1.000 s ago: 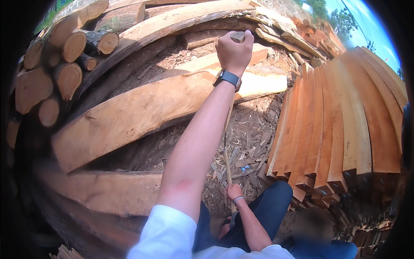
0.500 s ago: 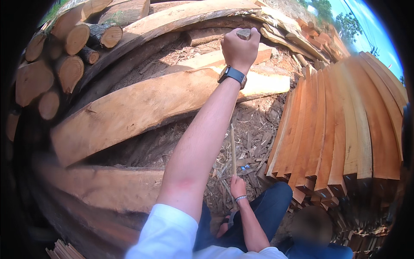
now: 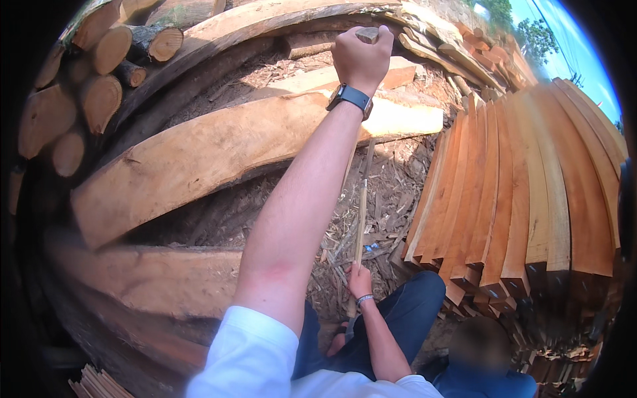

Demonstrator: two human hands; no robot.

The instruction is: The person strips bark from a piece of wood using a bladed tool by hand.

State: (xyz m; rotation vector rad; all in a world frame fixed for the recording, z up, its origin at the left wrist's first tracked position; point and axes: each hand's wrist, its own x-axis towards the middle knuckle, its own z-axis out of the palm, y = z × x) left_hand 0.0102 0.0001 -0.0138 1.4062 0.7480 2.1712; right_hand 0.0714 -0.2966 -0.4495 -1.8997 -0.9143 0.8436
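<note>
Rough-sawn slabs point(image 3: 219, 146) lie stacked across the yard, with round logs point(image 3: 99, 86) piled behind them on the left. On the right a row of reddish planks point(image 3: 524, 199) leans edge to edge. Wood chips point(image 3: 391, 192) cover the ground between. The left hand point(image 3: 360, 56), wearing a dark wristwatch point(image 3: 350, 97), is raised at arm's length and closed in a fist around a small wooden piece point(image 3: 367, 33). Lower down, the right hand point(image 3: 359, 280) is wrapped around a thin stick point(image 3: 361, 219) that stands nearly upright over the chips.
</note>
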